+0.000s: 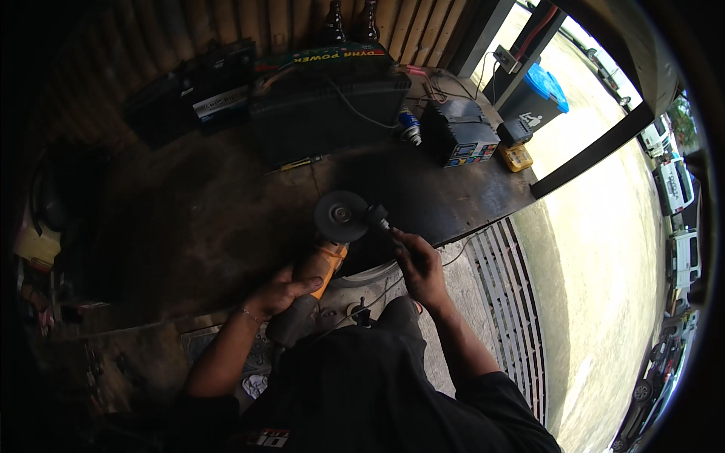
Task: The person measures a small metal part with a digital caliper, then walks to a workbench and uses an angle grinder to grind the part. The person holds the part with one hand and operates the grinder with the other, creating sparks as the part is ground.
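My left hand (287, 291) is wrapped round the body of a yellow-orange angle grinder (329, 266), held just over the bench's near edge. Its dark, flat disc (331, 217) faces up at the far end. In my right hand (423, 272), the fingers pinch a small part (376, 217) with a dark, rounded head and a short, shiny metal stem. That head is right at the disc's right edge; whether they touch I cannot tell. My fingers hide the part's lower end.
Across the dark workbench (204, 249) stand several black batteries (332, 113), a smaller box-shaped battery (459, 130), a spray can (409, 127) and a yellow-handled screwdriver (303, 162). A cord (377, 298) runs below the grinder. Right of the bench lies a metal floor grate (506, 294).
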A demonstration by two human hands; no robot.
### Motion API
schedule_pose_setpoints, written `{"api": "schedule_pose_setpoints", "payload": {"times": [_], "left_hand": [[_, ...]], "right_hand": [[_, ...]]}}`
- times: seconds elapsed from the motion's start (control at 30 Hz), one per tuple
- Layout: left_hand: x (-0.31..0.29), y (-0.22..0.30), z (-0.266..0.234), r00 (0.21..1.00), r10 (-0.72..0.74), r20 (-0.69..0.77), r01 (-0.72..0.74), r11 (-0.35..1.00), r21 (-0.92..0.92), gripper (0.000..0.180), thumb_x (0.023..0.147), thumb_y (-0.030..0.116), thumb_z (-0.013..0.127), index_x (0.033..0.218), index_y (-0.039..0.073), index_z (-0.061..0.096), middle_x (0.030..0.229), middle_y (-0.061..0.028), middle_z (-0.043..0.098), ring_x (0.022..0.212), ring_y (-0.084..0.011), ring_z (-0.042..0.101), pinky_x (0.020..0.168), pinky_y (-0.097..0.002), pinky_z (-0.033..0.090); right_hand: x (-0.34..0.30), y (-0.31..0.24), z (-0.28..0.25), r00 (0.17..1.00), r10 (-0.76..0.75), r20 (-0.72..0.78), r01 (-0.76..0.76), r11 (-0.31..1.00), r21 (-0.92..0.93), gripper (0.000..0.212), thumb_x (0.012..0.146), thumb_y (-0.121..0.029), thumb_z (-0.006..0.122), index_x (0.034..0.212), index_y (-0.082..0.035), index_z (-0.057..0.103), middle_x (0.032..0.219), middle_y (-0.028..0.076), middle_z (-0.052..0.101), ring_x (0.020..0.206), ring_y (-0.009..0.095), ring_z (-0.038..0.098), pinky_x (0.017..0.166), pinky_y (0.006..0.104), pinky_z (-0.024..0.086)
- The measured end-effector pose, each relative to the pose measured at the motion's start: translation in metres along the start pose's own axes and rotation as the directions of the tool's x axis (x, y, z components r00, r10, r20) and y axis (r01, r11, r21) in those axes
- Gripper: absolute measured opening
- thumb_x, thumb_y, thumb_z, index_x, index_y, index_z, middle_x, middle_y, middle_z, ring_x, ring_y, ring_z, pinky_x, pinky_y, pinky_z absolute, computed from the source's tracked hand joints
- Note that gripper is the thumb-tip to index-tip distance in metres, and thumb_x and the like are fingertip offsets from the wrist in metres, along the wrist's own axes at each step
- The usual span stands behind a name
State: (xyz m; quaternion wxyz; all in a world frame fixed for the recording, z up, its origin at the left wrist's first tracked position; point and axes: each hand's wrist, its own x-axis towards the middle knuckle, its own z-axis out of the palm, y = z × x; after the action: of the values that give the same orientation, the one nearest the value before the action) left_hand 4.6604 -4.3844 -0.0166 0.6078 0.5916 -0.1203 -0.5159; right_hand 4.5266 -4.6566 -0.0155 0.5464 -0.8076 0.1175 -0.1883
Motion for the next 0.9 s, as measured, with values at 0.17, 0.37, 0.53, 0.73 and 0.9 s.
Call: {"api": "schedule_pose_setpoints", "payload": {"times": [0.17, 0.37, 0.53, 0.73, 0.9], "left_hand": [[0.0022, -0.0038, -0.001, 0.999, 0.027, -0.025, -0.026, 1.0, 0.016, 0.058, 0.097, 0.023, 0.07, 0.144, 0.001, 0.045, 0.116, -0.0073, 0.064, 0.096, -0.014, 0.065, 0.081, -0.0315, 0.056], [0.0025, -0.0053, -0.0013, 0.999, 0.048, -0.015, -0.048, 0.999, 0.015, 0.059, 0.097, 0.023, 0.07, 0.145, 0.001, 0.045, 0.121, -0.0064, 0.062, 0.103, -0.013, 0.062, 0.086, -0.0312, 0.054], [-0.0002, -0.0029, 0.0002, 0.999, 0.033, -0.008, -0.033, 0.999, 0.007, 0.057, 0.098, 0.023, 0.069, 0.145, 0.001, 0.045, 0.118, -0.0061, 0.063, 0.099, -0.0124, 0.063, 0.084, -0.0302, 0.055], [-0.0001, -0.0012, 0.0003, 1.0, 0.016, -0.002, -0.016, 1.0, 0.004, 0.055, 0.097, 0.024, 0.069, 0.141, 0.002, 0.046, 0.107, -0.0075, 0.064, 0.084, -0.014, 0.067, 0.072, -0.0312, 0.058], [-0.0007, -0.0009, 0.0002, 1.0, 0.017, 0.002, -0.017, 1.0, 0.007, 0.056, 0.097, 0.024, 0.07, 0.142, 0.002, 0.044, 0.105, -0.0084, 0.065, 0.081, -0.0155, 0.068, 0.069, -0.0325, 0.059]], "right_hand": [[-0.0001, 0.001, 0.0005, 1.0, -0.007, 0.002, 0.007, 1.0, 0.013, 0.029, 0.097, -0.003, 0.062, 0.126, 0.001, 0.065, 0.128, 0.016, 0.07, 0.124, 0.026, 0.064, 0.105, 0.0344, 0.048], [0.0002, 0.0035, 0.0038, 0.999, -0.044, -0.022, 0.044, 0.999, -0.013, 0.027, 0.096, -0.003, 0.063, 0.123, 0.001, 0.065, 0.125, 0.016, 0.07, 0.122, 0.027, 0.065, 0.103, 0.0348, 0.05], [-0.0022, 0.0061, 0.0055, 0.998, -0.051, -0.019, 0.051, 0.999, -0.019, 0.026, 0.097, -0.004, 0.063, 0.123, 0.001, 0.065, 0.126, 0.016, 0.07, 0.123, 0.026, 0.064, 0.103, 0.035, 0.048], [-0.0032, 0.0075, 0.0074, 0.998, -0.052, -0.022, 0.051, 0.998, -0.039, 0.024, 0.099, -0.006, 0.063, 0.121, 0.004, 0.063, 0.128, 0.017, 0.069, 0.122, 0.023, 0.064, 0.104, 0.0342, 0.046], [-0.0018, 0.0086, 0.009, 0.986, -0.163, -0.041, 0.156, 0.977, -0.142, 0.024, 0.096, -0.002, 0.064, 0.119, 0.003, 0.064, 0.118, 0.018, 0.071, 0.107, 0.028, 0.07, 0.091, 0.0348, 0.052]]}}
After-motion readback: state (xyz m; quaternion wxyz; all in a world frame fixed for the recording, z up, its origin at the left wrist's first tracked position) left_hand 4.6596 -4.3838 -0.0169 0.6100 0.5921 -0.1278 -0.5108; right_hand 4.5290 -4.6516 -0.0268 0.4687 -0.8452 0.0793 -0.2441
